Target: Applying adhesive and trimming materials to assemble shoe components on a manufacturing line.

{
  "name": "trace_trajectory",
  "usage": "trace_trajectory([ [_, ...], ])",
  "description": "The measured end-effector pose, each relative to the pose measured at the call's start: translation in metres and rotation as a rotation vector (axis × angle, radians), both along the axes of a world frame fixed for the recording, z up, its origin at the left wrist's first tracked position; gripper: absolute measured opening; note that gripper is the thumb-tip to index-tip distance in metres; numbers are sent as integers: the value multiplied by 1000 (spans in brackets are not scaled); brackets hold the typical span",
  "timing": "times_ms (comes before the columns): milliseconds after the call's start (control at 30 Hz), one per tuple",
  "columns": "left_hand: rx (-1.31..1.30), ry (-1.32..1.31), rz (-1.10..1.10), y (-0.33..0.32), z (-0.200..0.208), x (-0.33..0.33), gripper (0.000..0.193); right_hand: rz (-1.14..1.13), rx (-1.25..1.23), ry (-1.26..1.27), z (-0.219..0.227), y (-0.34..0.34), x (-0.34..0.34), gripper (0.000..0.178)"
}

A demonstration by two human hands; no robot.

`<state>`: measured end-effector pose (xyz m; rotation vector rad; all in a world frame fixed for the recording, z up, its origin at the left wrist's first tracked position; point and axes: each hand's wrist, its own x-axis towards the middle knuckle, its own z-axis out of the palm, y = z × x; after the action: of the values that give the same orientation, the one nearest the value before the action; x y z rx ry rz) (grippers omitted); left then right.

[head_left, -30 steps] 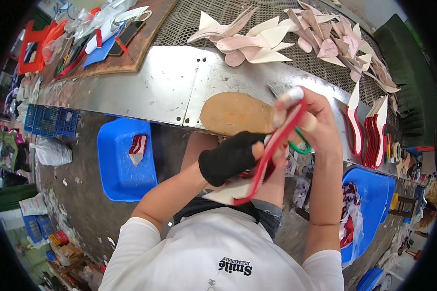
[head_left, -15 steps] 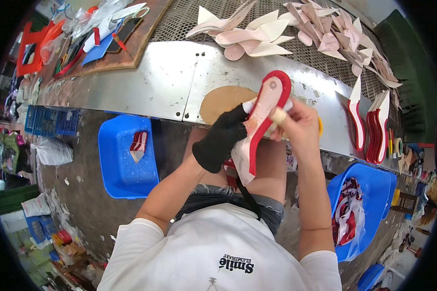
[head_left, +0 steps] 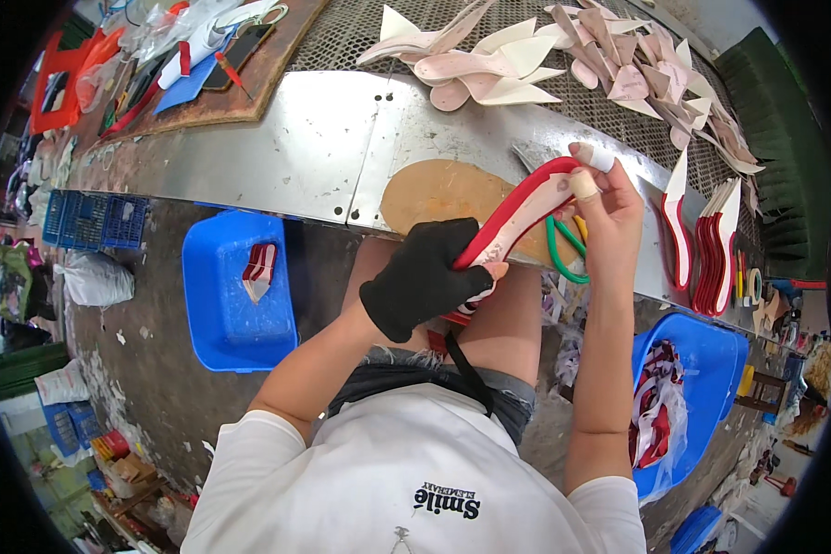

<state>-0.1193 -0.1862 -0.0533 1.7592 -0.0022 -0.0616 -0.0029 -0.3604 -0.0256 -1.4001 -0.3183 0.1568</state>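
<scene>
A shoe insole (head_left: 526,210) with a pale underside and a red edge is held up between my hands. My left hand (head_left: 423,282), in a black fingerless glove, is closed round its lower part and hides much of that end. With wrapped thumb and index finger, my right hand (head_left: 608,198) pinches the rounded upper end. Behind the insole, a pair of scissors with green handles (head_left: 563,254) lies on the metal bench, close to my right hand. A brown oval pad (head_left: 434,189) lies on the bench beyond my left hand.
Pale insoles (head_left: 480,69) are heaped on the mesh at the back. Red-edged insoles (head_left: 711,245) stand stacked at the right. A blue tub (head_left: 208,323) holding a few pieces is at the left; another blue tub (head_left: 711,369) with red scraps is at the right.
The insole has tilted over to the right, its rounded end moving right and slightly down. My right hand has shifted from its side up to that end. The green scissor handles have come into sight.
</scene>
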Motion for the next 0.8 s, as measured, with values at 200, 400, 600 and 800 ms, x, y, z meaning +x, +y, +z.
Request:
trace_trajectory([
  [200, 18, 50, 136, 4, 8, -7, 24, -186, -1135, -679, -12, -42, -9, 33],
  [400, -101, 129, 135, 1, 18, -8, 25, -147, -1291, -625, -44, -73, -5, 32],
  [600, -293, 175, 222, -2, 24, -8, 22, -147, -615, -274, -25, -70, -29, 37],
  [800, -209, 137, 238, -13, 27, -6, 20, -313, -946, -695, -8, -56, -39, 53],
])
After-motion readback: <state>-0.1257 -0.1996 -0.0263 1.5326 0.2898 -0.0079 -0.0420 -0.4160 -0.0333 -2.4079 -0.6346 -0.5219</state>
